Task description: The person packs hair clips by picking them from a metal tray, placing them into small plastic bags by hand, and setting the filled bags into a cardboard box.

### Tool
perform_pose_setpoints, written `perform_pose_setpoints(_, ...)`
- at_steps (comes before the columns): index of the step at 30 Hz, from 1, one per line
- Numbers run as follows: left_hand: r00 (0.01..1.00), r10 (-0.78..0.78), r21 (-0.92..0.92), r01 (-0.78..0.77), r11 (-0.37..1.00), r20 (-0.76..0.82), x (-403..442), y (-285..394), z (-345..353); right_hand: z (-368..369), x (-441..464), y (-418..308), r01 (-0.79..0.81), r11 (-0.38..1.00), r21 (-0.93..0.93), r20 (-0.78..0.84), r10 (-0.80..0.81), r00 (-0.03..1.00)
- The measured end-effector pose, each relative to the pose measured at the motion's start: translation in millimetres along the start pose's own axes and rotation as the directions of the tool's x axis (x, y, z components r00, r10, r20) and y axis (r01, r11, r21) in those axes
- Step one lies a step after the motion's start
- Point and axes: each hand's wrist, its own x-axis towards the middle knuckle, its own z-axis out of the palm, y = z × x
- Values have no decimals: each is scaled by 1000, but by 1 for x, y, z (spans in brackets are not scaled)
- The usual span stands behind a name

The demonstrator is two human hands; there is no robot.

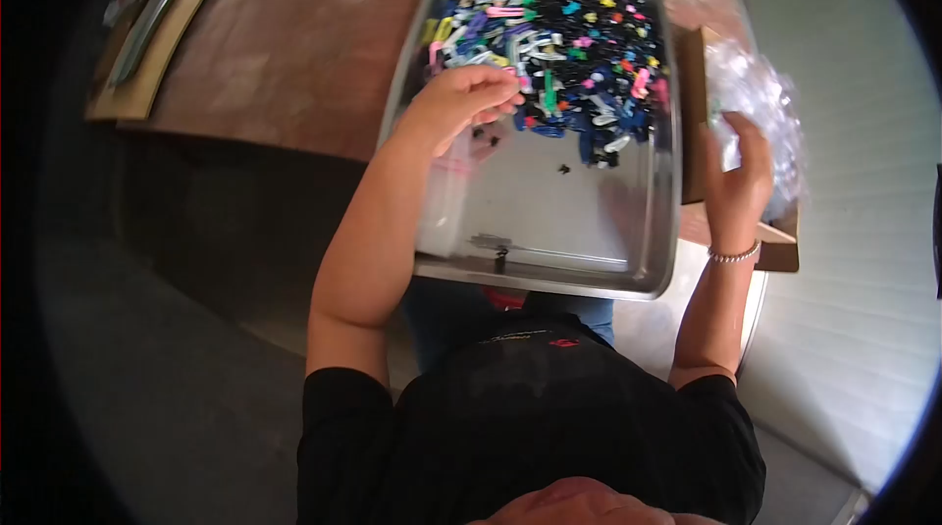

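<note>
Small clips [589, 49] heaped toward twelve o'clock in the tray [554, 216] seem best pinched lightly by the left hand [456, 103], fingertips bunched, while the right hand [741, 186] curls by clear plastic [780, 128] at three o'clock, either's hold unclear.

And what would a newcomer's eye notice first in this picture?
First, the heap of small colourful pieces in the far part of the metal tray. Then the shiny clear plastic in the cardboard box, by the right hand. The left hand is above the tray.

Shirt [530, 407]: black, short-sleeved, red mark [564, 342] on front. Bracelet [735, 256]: beaded, just behind right hand [738, 177]. Trousers [442, 321]: blue.
</note>
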Motion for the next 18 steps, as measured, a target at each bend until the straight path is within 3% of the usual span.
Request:
perform_pose_setpoints(1,999,-4,18,5,1000,-35,1,1,5,0,3,0,16,1000,16,22,-16,1000)
perform_pose_setpoints(3,995,24,100,-15,995,-94,-1,12,-25,55,2,-38,328,929,174,185,-358,915)
perform_pose_setpoints(4,997,-7,108,16,994,-78,0,9,-26,67,-2,-54,468,838,282,262,-536,802)
perform_pose_setpoints(6,997,-66,119,69,991,-31,-5,5,-16,96,-19,-73,500,784,367,444,-620,647)
perform_pose_setpoints(9,992,-125,202,117,972,27,-6,5,-15,134,-28,-89,595,724,349,437,-687,580)
perform_pose_setpoints(11,991,-127,227,115,967,40,-7,6,-14,149,-31,-92,743,607,280,357,-785,507)
perform_pose_setpoints(18,993,-71,228,48,973,95,-4,1,-12,154,-30,-87,736,575,357,249,-818,518)
